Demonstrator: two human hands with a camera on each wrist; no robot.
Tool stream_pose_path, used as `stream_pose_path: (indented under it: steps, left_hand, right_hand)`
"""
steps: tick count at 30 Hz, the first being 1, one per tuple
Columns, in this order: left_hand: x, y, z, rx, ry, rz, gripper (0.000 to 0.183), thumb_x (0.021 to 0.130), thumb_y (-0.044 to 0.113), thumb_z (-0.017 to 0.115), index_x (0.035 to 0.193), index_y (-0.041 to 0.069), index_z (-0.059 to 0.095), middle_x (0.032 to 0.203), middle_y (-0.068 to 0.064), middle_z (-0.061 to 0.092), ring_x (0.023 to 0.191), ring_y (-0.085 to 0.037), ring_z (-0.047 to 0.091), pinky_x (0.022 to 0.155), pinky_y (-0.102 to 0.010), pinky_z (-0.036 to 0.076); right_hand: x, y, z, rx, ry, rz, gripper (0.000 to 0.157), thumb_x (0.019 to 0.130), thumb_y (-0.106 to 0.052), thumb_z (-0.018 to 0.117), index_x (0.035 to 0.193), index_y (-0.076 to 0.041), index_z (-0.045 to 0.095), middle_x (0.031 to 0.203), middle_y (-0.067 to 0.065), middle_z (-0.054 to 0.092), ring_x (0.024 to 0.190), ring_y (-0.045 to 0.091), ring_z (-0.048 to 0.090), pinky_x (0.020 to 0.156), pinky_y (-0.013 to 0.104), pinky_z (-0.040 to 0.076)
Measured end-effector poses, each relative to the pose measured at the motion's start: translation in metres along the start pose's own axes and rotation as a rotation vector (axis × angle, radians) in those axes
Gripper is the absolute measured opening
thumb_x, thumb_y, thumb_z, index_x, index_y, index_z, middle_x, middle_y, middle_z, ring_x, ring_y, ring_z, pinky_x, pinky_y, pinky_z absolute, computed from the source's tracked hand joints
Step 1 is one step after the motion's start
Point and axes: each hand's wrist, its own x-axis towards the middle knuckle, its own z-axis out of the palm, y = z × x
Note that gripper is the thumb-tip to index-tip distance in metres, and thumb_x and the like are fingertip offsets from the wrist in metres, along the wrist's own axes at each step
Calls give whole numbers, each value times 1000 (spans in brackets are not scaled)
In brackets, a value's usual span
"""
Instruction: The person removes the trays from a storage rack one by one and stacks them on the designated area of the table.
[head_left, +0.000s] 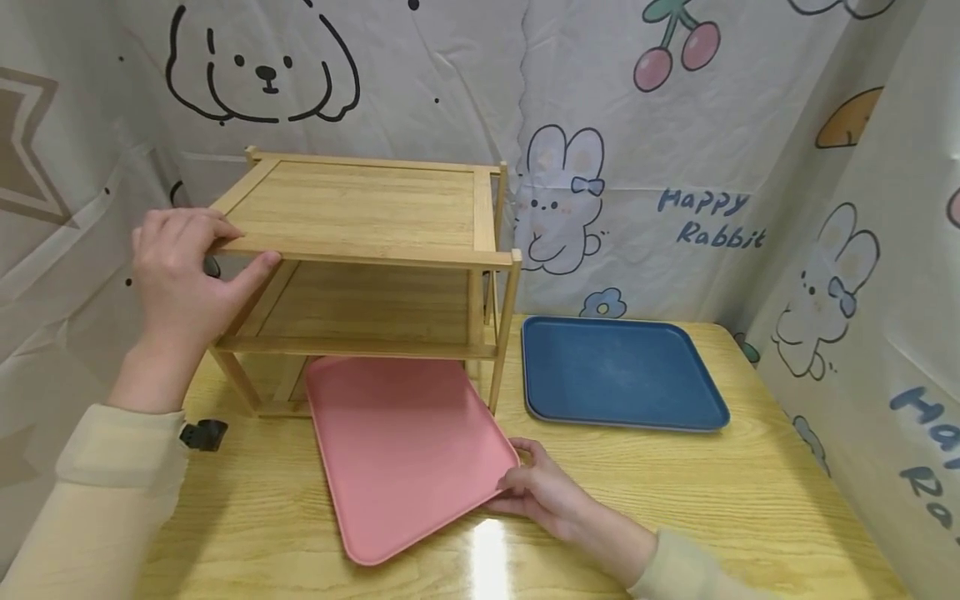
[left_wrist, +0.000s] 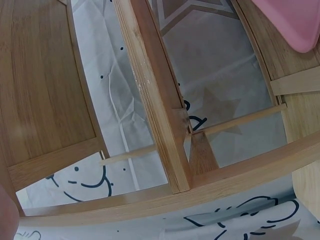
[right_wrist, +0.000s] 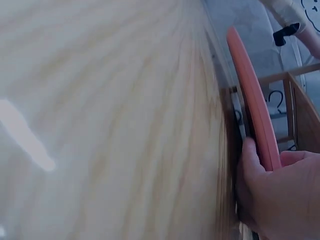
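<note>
A light wooden three-level rack stands at the left of the table. My left hand grips the front left corner of its top shelf, fingers over the board and thumb along the front edge. A pink tray lies askew, its far end inside the lowest level and its near end sticking out in front. My right hand pinches the tray's near right corner. In the right wrist view the pink tray shows edge-on between thumb and fingers, a little above the tabletop at that corner.
A blue tray lies flat on the wooden table, right of the rack. Printed cloth hangs behind the table and along its sides. The rack's right front post stands close to the pink tray's right edge.
</note>
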Motion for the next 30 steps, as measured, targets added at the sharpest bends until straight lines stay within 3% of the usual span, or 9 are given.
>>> stream_pose_path:
  steps: [6, 13, 23, 30]
  left_hand:
    - [1, -1, 1, 1, -2, 5, 63, 68, 58, 64, 84, -2, 61, 88, -17, 62, 87, -37, 47, 80, -43, 29]
    - [1, -1, 1, 11, -17, 6, 61, 68, 57, 65, 85, -2, 61, 89, -16, 62, 87, -36, 47, 80, -44, 29]
    - [1, -1, 0, 13, -20, 7, 61, 69, 57, 64, 85, -2, 61, 90, -17, 62, 87, -37, 46, 80, -44, 28]
    - [1, 0, -1, 18, -24, 12, 63, 70, 59, 62, 85, -3, 60, 89, -17, 61, 87, -37, 46, 79, -45, 28]
  right_hand:
    - [-3, 8, 19, 89, 65, -77, 90, 71, 18, 57, 132, -20, 3, 130, 29, 25, 95, 30, 57, 81, 50, 45]
    - [-4, 12, 27, 82, 99, -145, 91, 67, 22, 54, 131, -21, 6, 132, 25, 25, 98, 27, 54, 80, 44, 47]
    - [-9, 11, 14, 94, 6, -118, 90, 71, 16, 53, 135, -27, 8, 134, 19, 28, 104, 24, 51, 82, 39, 45]
    - [-17, 9, 0, 131, -57, -88, 90, 72, 17, 49, 139, -28, 7, 139, 18, 14, 101, 28, 52, 84, 50, 43]
